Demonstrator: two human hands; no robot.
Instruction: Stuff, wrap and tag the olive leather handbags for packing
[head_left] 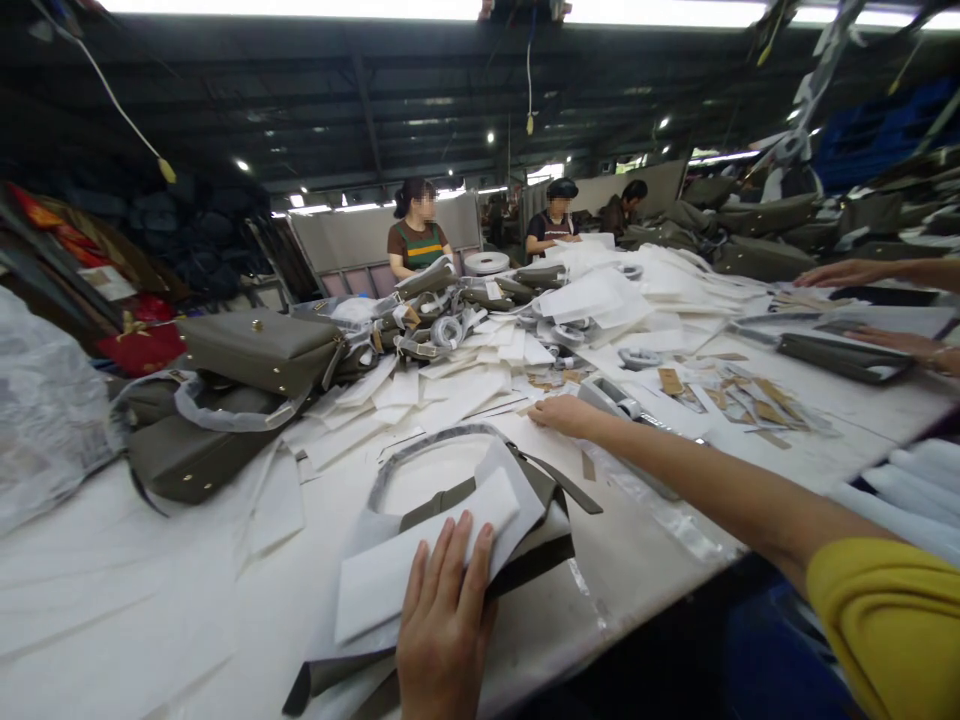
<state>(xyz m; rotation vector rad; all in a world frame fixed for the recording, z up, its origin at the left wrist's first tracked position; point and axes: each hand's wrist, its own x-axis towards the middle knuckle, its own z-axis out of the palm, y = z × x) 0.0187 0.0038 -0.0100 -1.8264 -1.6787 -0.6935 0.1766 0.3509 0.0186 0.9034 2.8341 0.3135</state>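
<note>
My left hand (444,620) lies flat, fingers stretched out, on a white foam sheet (420,560) that covers an olive-grey handbag (536,540) at the table's near edge. The bag's wrapped handle (442,440) arcs up behind the sheet. My right hand (564,413), on a bare arm with a yellow sleeve, reaches forward and rests palm down on the white sheets in the middle of the table, next to a wrapped strap piece (611,395). Its fingers curl slightly and show nothing held.
Olive handbags (255,350) with wrapped handles stand at the left beside a plastic bag (45,410). Loose white sheets (450,385), brown tags (750,400) and wrapped straps litter the table. Another person's hands (892,340) handle a bag at the right. Three people work at the far end.
</note>
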